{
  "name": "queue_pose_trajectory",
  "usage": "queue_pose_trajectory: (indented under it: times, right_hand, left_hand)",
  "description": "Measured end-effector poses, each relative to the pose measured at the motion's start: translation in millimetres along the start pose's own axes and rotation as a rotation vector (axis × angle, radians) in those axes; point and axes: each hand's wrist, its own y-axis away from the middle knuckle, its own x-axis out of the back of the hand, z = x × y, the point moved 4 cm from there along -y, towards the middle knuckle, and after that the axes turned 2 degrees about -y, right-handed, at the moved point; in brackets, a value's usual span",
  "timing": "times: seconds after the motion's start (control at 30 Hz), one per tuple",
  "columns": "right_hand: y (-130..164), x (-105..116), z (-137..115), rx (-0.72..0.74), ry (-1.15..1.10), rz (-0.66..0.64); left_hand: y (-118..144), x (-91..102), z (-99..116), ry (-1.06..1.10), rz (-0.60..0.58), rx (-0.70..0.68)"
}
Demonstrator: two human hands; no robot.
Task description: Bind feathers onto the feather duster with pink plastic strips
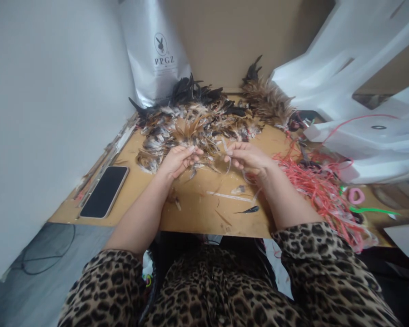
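My left hand [182, 159] is closed, thumb pressed against the fingers, at the front of a big pile of feathers [163, 129]. Just beyond those fingertips, brown feathers [187, 129] fan out; whether they are in my grip or lie on the pile, I cannot tell. Level with it on the right, my right hand [245, 156] pinches a thin, pale, translucent strip [224, 144] that sticks up above the fingers and curls down below them. A gap separates the two hands. The pile mixes black, brown and whitish feathers.
A phone [104, 191] lies at the table's left. Tangled pink strips [313, 193] cover the right side, near a pink ring [356, 195] and a green strip [375, 210]. Near the front are a white strip [230, 196] and a dark feather [250, 210]. A silver bag [157, 68] stands behind.
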Motion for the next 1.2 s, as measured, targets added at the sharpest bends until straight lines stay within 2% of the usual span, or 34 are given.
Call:
queue_pose_trajectory:
  times: [0.13, 0.3, 0.4, 0.57, 0.63, 0.8, 0.93, 1.2]
  right_hand:
    - [-7, -5, 15, -0.069, 0.068, 0.040]
    - [-5, -24, 18, -0.049, 0.296, -0.091]
    - [-4, -32, 16, 0.018, 0.429, -0.105]
    - [-3, -37, 6, 0.232, 0.724, 0.032]
    - [-2, -37, 4, 0.274, 0.802, 0.055]
    - [-1, -32, 5, 0.225, 0.768, 0.011]
    - [1, -28, 3, 0.187, 0.772, 0.047]
    - [0, -36, -2, 0.391, 0.875, 0.171]
  left_hand:
    - [4, -5.1, 2, -0.022, -0.013, -0.007]
    - [8, -15.7, 0, -0.073, -0.064, 0.001]
    - [7, -19.0, -6, -0.169, -0.086, 0.032]
    - [5, -18.6, -20, -0.291, -0.118, 0.132]
    - [5, -18.6, -23, -0.295, -0.133, 0.162]
    - [4, -16.3, -24, -0.262, -0.065, 0.196]
    - [3, -14.5, -22, -0.266, -0.002, 0.204]
    - [4, -17.5, -19, -0.419, 0.024, 0.137]
